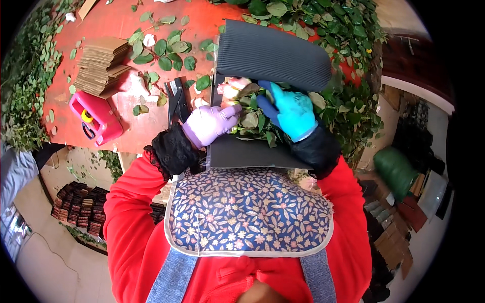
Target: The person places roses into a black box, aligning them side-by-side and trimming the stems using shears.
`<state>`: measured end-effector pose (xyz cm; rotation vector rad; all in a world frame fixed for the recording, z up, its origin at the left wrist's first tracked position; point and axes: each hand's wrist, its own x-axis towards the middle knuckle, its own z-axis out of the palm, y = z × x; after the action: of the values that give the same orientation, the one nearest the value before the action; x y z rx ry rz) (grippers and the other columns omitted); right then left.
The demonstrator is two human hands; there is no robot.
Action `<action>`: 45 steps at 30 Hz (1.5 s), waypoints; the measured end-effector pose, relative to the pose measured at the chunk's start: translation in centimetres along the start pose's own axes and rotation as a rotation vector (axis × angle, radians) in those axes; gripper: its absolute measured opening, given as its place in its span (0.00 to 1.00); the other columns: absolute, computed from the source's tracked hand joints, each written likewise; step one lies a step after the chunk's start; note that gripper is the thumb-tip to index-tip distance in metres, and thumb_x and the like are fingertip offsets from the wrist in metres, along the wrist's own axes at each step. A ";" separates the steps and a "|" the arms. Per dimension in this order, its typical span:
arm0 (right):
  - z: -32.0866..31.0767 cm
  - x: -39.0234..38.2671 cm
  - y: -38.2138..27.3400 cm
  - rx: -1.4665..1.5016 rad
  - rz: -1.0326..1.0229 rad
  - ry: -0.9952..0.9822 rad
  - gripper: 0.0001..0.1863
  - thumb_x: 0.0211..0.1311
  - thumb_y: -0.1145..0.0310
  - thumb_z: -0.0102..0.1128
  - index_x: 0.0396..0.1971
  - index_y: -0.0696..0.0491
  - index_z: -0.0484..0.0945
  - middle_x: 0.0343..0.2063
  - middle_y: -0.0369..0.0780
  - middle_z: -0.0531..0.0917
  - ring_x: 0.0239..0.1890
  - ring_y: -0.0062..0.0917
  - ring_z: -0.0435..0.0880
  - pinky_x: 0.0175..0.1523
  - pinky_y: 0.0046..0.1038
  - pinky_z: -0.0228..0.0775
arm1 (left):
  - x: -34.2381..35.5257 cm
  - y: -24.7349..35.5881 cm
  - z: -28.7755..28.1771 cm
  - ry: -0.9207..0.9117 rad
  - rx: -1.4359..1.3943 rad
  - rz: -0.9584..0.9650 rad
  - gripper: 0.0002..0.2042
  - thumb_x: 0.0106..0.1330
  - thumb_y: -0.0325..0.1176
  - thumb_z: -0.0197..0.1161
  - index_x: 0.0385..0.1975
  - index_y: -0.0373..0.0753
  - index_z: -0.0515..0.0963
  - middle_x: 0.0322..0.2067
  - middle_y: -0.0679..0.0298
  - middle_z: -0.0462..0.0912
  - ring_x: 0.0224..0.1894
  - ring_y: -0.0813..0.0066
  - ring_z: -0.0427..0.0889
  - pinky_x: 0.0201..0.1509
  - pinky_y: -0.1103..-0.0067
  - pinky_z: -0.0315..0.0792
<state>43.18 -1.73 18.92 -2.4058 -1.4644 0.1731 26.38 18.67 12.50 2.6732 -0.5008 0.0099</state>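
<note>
A small bunch of pale pink roses (234,88) with green leaves lies on a dark board (252,155) in front of me. My left hand (209,124), in a lavender glove, is at the left side of the bunch, its bent fingers closed against the leaves. From the right, my right hand (291,111), in a teal glove with navy fingers, reaches over the stems. Its fingers are spread apart and touch the leaves. Beyond the flowers curves a dark ribbed sheet (273,55). Just beyond my left hand lies a black stapler (176,101).
On the red table (136,132), a pink tape dispenser (101,118) and a stack of folded cardboard (100,63) stand at left. Loose leaves (164,48) and petals are scattered around. Heaped foliage (348,30) lines the far right edge; more foliage (25,96) hangs at far left.
</note>
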 end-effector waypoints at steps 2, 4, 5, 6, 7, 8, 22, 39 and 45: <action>0.7 0.2 0.1 -0.116 0.017 -0.090 0.26 0.62 0.59 0.69 0.58 0.53 0.78 0.26 0.42 0.86 0.26 0.39 0.86 0.33 0.40 0.77 | 0.0 -0.1 0.0 -0.004 -0.003 0.015 0.13 0.63 0.37 0.66 0.47 0.46 0.78 0.59 0.70 0.76 0.33 0.69 0.85 0.32 0.69 0.81; 1.5 0.5 0.2 -0.166 0.140 -0.315 0.29 0.61 0.59 0.70 0.60 0.52 0.76 0.28 0.42 0.86 0.30 0.40 0.86 0.37 0.44 0.76 | 0.1 -0.2 -0.2 0.001 -0.054 0.009 0.16 0.63 0.34 0.64 0.51 0.48 0.77 0.58 0.71 0.77 0.31 0.66 0.85 0.30 0.68 0.80; 1.9 0.6 0.3 -0.167 0.162 -0.355 0.29 0.61 0.59 0.70 0.61 0.52 0.76 0.28 0.42 0.86 0.31 0.40 0.86 0.37 0.45 0.76 | 0.1 -0.2 -0.2 0.006 -0.080 0.002 0.17 0.63 0.33 0.63 0.53 0.49 0.77 0.57 0.71 0.78 0.31 0.64 0.86 0.30 0.67 0.80; 2.2 0.7 0.5 -0.180 0.169 -0.340 0.29 0.61 0.60 0.70 0.61 0.52 0.76 0.28 0.42 0.86 0.31 0.41 0.86 0.37 0.45 0.76 | 0.1 -0.1 -0.3 0.008 -0.083 0.000 0.17 0.63 0.33 0.63 0.53 0.49 0.77 0.57 0.71 0.78 0.31 0.64 0.86 0.30 0.67 0.80; 2.5 0.8 0.7 -0.199 0.156 -0.333 0.26 0.60 0.61 0.70 0.57 0.53 0.78 0.28 0.43 0.86 0.32 0.41 0.86 0.37 0.45 0.76 | 0.1 -0.1 -0.4 0.012 -0.087 -0.003 0.17 0.63 0.34 0.64 0.53 0.49 0.77 0.57 0.72 0.78 0.31 0.64 0.86 0.30 0.67 0.80; 2.7 0.8 0.9 -0.205 0.164 -0.359 0.25 0.60 0.61 0.70 0.55 0.53 0.78 0.28 0.43 0.86 0.32 0.42 0.86 0.37 0.45 0.77 | 0.1 -0.1 -0.5 0.017 -0.093 -0.009 0.17 0.63 0.34 0.64 0.53 0.49 0.77 0.57 0.72 0.78 0.31 0.64 0.86 0.30 0.67 0.80; 2.5 -0.4 1.9 -0.245 0.133 -0.380 0.19 0.57 0.68 0.69 0.48 0.54 0.81 0.29 0.43 0.86 0.34 0.40 0.87 0.38 0.43 0.78 | 0.0 -0.3 -0.5 -0.002 -0.086 -0.008 0.18 0.64 0.37 0.67 0.54 0.46 0.77 0.60 0.70 0.77 0.29 0.64 0.85 0.33 0.69 0.81; -4.5 0.9 -2.0 -0.078 -0.002 -0.135 0.18 0.66 0.63 0.67 0.51 0.56 0.81 0.21 0.42 0.83 0.25 0.39 0.84 0.31 0.41 0.72 | 0.1 0.5 -0.8 -0.124 -0.066 -0.196 0.31 0.65 0.46 0.68 0.69 0.49 0.71 0.70 0.65 0.69 0.30 0.63 0.87 0.30 0.69 0.81; -2.0 3.5 -2.6 -0.207 -0.009 -0.215 0.13 0.70 0.59 0.59 0.39 0.54 0.83 0.25 0.45 0.85 0.26 0.41 0.85 0.33 0.43 0.75 | 0.4 0.7 -1.2 -0.140 -0.025 -0.205 0.31 0.65 0.47 0.68 0.69 0.50 0.70 0.69 0.68 0.68 0.27 0.61 0.86 0.29 0.67 0.80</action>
<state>43.17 2.04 21.89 -2.6124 -1.6590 0.2999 26.62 18.48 13.93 2.6995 -0.2642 -0.2427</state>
